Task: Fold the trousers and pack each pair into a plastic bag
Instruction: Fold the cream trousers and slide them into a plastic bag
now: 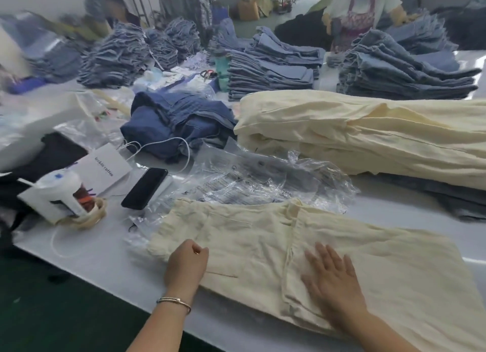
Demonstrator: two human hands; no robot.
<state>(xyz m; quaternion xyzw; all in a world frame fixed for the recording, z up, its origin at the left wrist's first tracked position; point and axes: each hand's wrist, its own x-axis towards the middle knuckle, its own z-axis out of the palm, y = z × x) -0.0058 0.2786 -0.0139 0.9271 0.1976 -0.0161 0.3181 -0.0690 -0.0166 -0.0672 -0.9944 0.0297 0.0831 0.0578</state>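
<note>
A pair of cream trousers [236, 236] lies spread on the white table [100, 257] in front of me, waistband to the left. My left hand [187, 262] rests on the trousers near the waist with its fingers curled under; whether it pinches cloth is hidden. My right hand [332, 278] presses flat on the trousers with fingers spread. Clear plastic bags [263, 178] lie crumpled just beyond the trousers. A pile of more cream trousers [368, 130] stretches across the right side.
A black phone [144, 188] with a white cable, a white tagging gun [56, 194] and a white card lie to the left. Dark blue garments [178, 120] sit mid-table. Stacks of folded jeans [271, 70] fill the back, where other people work.
</note>
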